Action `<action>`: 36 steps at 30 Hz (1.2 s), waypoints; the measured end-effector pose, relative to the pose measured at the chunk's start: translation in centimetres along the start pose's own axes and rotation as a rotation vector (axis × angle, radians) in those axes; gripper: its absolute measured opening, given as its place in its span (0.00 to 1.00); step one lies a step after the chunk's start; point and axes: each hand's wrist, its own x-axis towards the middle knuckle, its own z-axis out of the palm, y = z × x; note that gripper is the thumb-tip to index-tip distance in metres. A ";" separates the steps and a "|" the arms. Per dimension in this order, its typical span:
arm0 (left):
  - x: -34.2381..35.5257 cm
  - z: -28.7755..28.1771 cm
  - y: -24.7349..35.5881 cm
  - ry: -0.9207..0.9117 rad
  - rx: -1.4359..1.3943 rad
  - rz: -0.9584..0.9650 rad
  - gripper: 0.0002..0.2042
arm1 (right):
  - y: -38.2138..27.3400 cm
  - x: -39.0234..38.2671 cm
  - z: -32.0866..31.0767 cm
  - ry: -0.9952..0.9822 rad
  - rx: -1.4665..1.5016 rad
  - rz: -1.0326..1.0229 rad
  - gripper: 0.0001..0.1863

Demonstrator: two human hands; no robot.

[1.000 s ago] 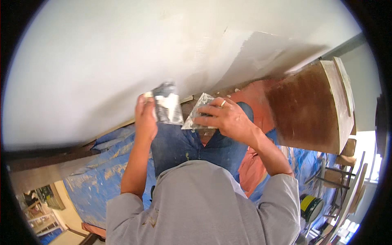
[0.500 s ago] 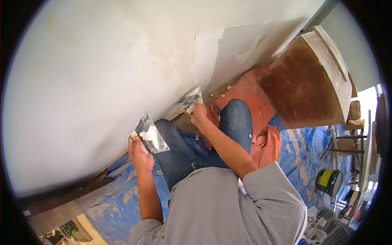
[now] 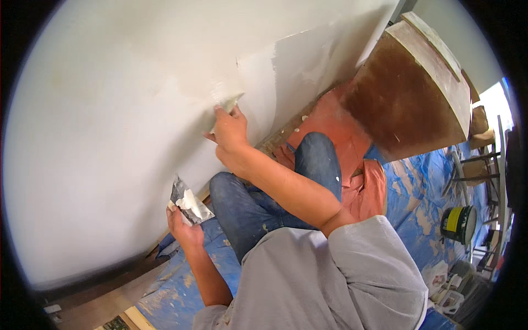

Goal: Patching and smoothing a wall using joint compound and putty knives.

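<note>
My right hand [image 3: 230,131] is closed on a putty knife [image 3: 233,102], whose wide blade lies against the white wall [image 3: 126,104]. Most of that blade is hidden behind my fingers. Lower and to the left, my left hand [image 3: 186,230] grips a second putty knife [image 3: 179,190], its flat metal blade facing up. A lump of white filler [image 3: 192,204] sits on this blade. Around the right hand the wall has damp-looking, smeared patches, and a greyer rectangular area [image 3: 302,66] lies farther right.
At the right stands a brown board [image 3: 407,99] with a pale edge. Orange sheeting [image 3: 344,121] and stained blue sheeting [image 3: 407,192] cover the floor. A dark bucket with a yellow label [image 3: 457,224] stands far right, near several plastic containers [image 3: 451,301]. My bent knees are close to the wall.
My right hand has moved up and left, bringing its putty knife from above my knees onto the wall. The left hand has dropped slightly with its knife and filler.
</note>
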 end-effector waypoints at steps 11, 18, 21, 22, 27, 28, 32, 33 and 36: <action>-0.3 -0.6 0.1 -0.097 -0.021 -0.036 0.17 | 7.2 2.7 -10.3 0.045 0.041 0.010 0.19; -1.0 0.5 -0.2 -0.045 -0.040 -0.061 0.21 | 13.7 13.1 -15.1 0.415 0.064 0.206 0.24; -1.1 0.2 -0.5 -0.018 -0.025 -0.037 0.21 | 13.9 12.8 -12.6 0.372 0.062 0.205 0.25; -1.2 -0.3 -0.6 0.010 -0.015 -0.011 0.20 | 12.6 11.1 -10.2 0.300 0.034 0.196 0.25; -0.5 -1.3 -0.2 -0.031 -0.018 -0.031 0.18 | 8.8 3.1 -0.2 0.398 -0.094 -0.232 0.25; -0.3 -1.9 -0.5 -0.018 -0.008 -0.024 0.18 | 7.8 0.9 0.1 0.254 -0.249 -0.333 0.25; 0.0 -1.6 -0.6 -0.034 -0.032 0.022 0.18 | 7.4 -2.5 -4.3 -0.038 -0.164 -0.337 0.24; 0.0 -1.2 -0.5 -0.038 -0.034 0.023 0.18 | 8.6 -1.4 -6.4 0.001 -0.105 -0.236 0.23; -0.6 -0.6 -0.2 -0.061 -0.067 -0.017 0.18 | 10.6 2.8 -11.8 0.171 -0.211 -0.144 0.19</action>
